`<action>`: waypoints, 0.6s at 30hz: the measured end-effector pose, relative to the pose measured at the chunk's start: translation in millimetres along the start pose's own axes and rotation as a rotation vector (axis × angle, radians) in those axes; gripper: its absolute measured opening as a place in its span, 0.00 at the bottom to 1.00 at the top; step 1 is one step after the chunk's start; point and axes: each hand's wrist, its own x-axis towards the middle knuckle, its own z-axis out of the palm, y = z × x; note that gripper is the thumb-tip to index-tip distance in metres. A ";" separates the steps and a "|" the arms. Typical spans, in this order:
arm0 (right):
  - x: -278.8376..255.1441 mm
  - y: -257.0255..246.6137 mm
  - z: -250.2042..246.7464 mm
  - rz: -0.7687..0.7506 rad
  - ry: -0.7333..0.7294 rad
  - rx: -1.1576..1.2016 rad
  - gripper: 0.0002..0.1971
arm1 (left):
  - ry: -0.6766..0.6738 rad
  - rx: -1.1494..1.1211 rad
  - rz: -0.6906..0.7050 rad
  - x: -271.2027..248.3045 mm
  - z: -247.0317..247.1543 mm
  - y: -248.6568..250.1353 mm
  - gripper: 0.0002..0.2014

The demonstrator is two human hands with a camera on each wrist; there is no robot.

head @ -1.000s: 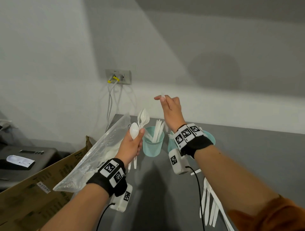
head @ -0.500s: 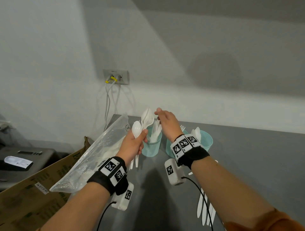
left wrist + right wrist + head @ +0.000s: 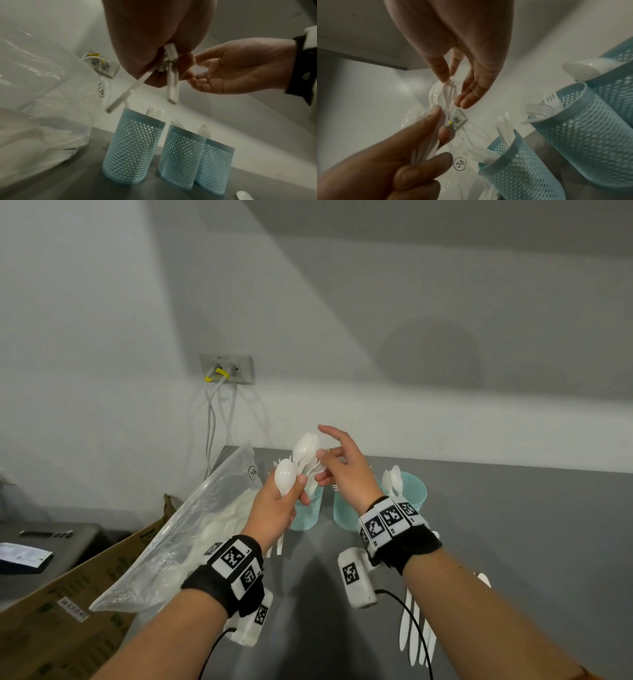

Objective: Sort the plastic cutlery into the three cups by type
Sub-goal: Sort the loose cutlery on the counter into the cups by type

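The left hand (image 3: 274, 508) is clamped round a bundle of white plastic cutlery (image 3: 301, 460) held above the leftmost pale-blue perforated plastic cup (image 3: 132, 147). Long axis near vertical — spoon bowls and fork tines up, handles splayed downward. The right hand (image 3: 346, 474), fingers relaxed, touches a white plastic fork (image 3: 449, 90) in the bundle; no firm pinch is visible.

Risk: drawing one piece may drag its neighbours free — interlocked heads, loosened grip. Wrong-cup insertion is also possible; all three cups stand close together.

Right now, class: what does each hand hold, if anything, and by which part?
The left hand grips a bunch of cutlery around the handles. The right hand reaches for the bunch's tops; whether it pinches a piece cannot be told.
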 end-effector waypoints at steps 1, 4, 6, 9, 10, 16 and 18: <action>-2.0 -0.9 -1.9 -0.022 -0.021 -0.009 0.16 | -0.004 0.032 0.018 0.0 0.1 -0.3 0.10; -5.9 -4.4 -6.0 -0.024 -0.017 -0.004 0.10 | -0.017 0.216 0.104 2.0 -2.1 -5.1 0.07; -6.7 -4.2 -8.2 0.006 0.022 -0.021 0.07 | -0.042 0.415 0.145 2.4 -3.5 -9.0 0.09; -6.5 -1.6 -11.2 0.016 0.029 -0.105 0.07 | -0.040 0.613 0.203 0.7 -2.3 -9.4 0.12; -6.2 -1.3 -12.1 0.012 0.020 -0.115 0.07 | -0.033 0.647 0.219 -0.4 -1.4 -8.2 0.12; -5.0 -4.3 -17.9 -0.120 -0.125 -0.368 0.09 | 0.002 0.841 0.286 -4.9 -0.5 -6.2 0.08; -4.4 -4.3 -18.8 -0.100 -0.148 -0.415 0.05 | 0.009 0.884 0.299 -5.8 -2.5 -5.5 0.08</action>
